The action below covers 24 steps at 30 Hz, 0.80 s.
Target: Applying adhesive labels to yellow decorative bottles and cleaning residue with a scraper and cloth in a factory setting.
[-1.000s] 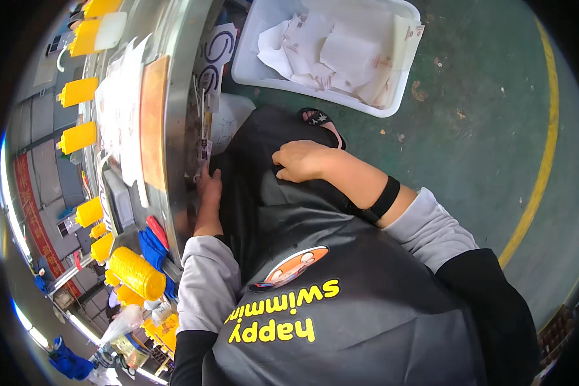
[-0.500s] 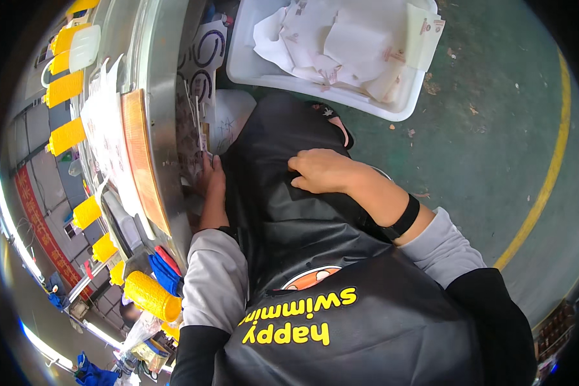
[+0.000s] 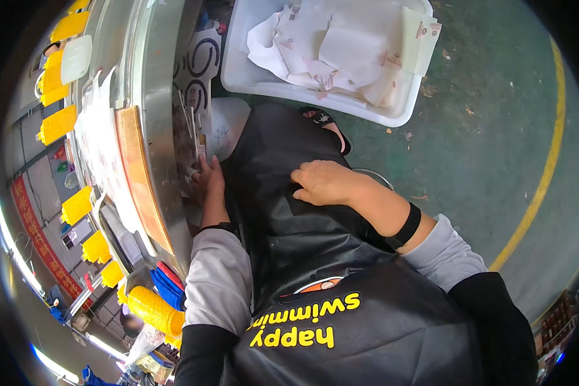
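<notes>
My left hand (image 3: 209, 183) reaches under the edge of the metal table, beside white sheets with dark curved shapes (image 3: 202, 61) and some thin pale strips (image 3: 193, 125). Its fingers point away from me and look apart, though some are partly hidden in shadow. I see nothing held in it. My right hand (image 3: 325, 182) rests on the black apron (image 3: 270, 161) over my lap. Its fingers are loosely curled, with the tips hidden, and no object shows in it.
A white plastic bin (image 3: 392, 116) with cut paper sheets stands ahead on the green floor (image 3: 482, 161). At my left, the metal table (image 3: 153, 83) carries a brown board (image 3: 138, 180), white sheets and several yellow thread cones (image 3: 154, 311). A whitish bag (image 3: 228, 125) sits under the table.
My left hand has shifted slightly and its fingers look more spread beside the strips. My right hand stays on the apron. The whole view has moved a little.
</notes>
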Motion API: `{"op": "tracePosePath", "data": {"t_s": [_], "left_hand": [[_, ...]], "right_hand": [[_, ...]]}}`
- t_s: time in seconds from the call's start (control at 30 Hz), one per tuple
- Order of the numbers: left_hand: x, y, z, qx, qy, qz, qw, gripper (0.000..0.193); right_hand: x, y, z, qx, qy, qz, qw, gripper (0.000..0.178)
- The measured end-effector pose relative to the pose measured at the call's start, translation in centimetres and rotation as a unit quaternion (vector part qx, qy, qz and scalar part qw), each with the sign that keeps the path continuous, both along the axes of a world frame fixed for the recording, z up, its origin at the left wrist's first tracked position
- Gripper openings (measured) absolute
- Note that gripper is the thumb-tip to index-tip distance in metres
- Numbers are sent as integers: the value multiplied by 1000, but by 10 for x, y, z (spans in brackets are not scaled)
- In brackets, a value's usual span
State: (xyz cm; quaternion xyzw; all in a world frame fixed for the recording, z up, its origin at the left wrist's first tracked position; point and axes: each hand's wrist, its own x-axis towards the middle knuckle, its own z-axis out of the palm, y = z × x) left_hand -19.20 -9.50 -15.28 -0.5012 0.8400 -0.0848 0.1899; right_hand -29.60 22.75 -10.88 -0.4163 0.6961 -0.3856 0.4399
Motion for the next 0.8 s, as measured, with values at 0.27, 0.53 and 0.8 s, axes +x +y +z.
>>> {"op": "tracePosePath", "data": {"t_s": [0.27,0.53,0.8], "left_hand": [[-16,-15,8,47,147,57,986,75],[-7,22,19,118,190,19,974,70],[27,116,119,344,315,-154,871,58]], "right_hand": [[-11,-5,3,17,14,4,1000,32],[-5,-20,15,30,60,37,997,32],[-2,-58,75,-34,129,115,984,32]]}}
